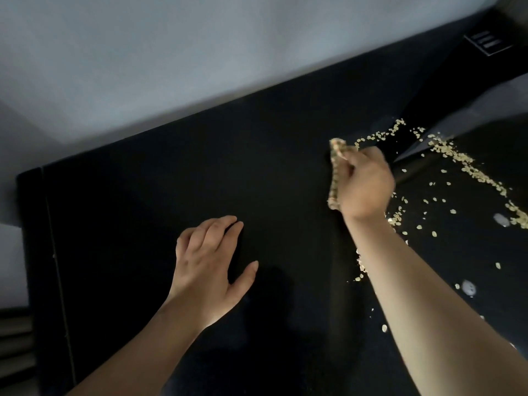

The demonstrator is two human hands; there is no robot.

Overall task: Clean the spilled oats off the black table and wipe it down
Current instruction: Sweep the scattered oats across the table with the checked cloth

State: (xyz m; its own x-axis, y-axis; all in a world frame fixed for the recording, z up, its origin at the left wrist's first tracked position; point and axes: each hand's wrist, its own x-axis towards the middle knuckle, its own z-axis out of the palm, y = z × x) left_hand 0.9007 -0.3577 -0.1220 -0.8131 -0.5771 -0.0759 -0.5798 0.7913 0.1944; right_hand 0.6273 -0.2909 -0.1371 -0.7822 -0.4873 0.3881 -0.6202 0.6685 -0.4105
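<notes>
From the head camera, the black worktop (143,210) is only partly clean. The oats (468,170) lie on the far side of the right hand (365,187) and out past it toward the worktop's right end. There is a long curved line of them there, with loose bits scattered beside the wrist. On the other side of the right hand the worktop looks bare and dark.

I think the step is sweeping the oats together, and the wiping has not begun.

The right hand's grip is clenched: its fingers curl round a tan strip (333,181), speckled and thin, which it holds upright. It may be a cloth or a scraper; I cannot tell which. Its lower end looks close to the worktop, maybe touching.

The left hand (205,267) is well apart from the right hand, nearer the person. Its grip is released. The fingers rest on the worktop, a little bent, and hold nothing.

Next, I think the strip must drag the long line and the loose bits into one pile, slowly, so none jump off the edge.
</notes>
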